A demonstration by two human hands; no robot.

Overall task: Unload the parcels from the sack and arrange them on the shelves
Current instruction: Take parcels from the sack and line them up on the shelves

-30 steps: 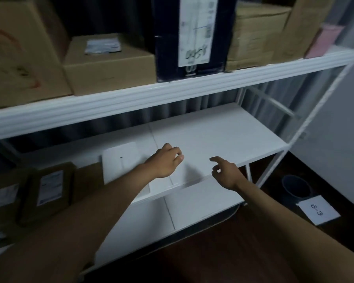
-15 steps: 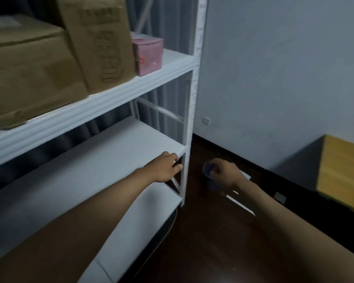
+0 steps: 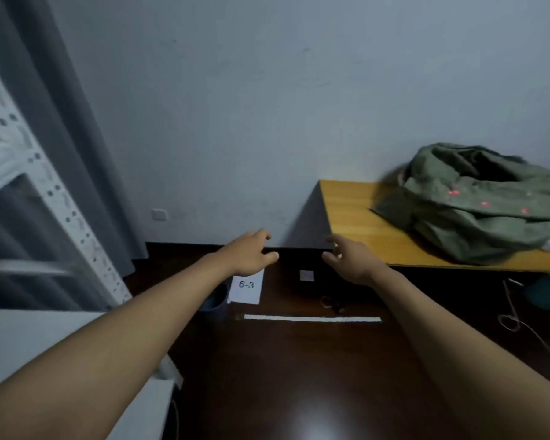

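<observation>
Both hands are out in front and empty, fingers loosely spread, the left hand (image 3: 251, 254) and right hand (image 3: 350, 262) hanging level with each other above the dark floor (image 3: 299, 360), a gap between them. The sack (image 3: 477, 201) lies off to the right and a little beyond them, slumped on the wooden surface (image 3: 356, 223) against the wall, its dark mouth open at the top and its bulk stretching sideways along the board toward the right edge of view. The right grip is plainly the nearer one, just off the surface's front left corner; the left would have to cross in front of the body to get there. No parcel shows from here, since the sack's inside is too dark to read. The shelves (image 3: 29, 173) stand at the far left, well apart from the sack, so I'd judge the next move is a reach to the right, into or onto the sack's mouth, right hand leading. A paper sheet marked 6-3 (image 3: 246, 285) lies on the floor below the left hand.
</observation>
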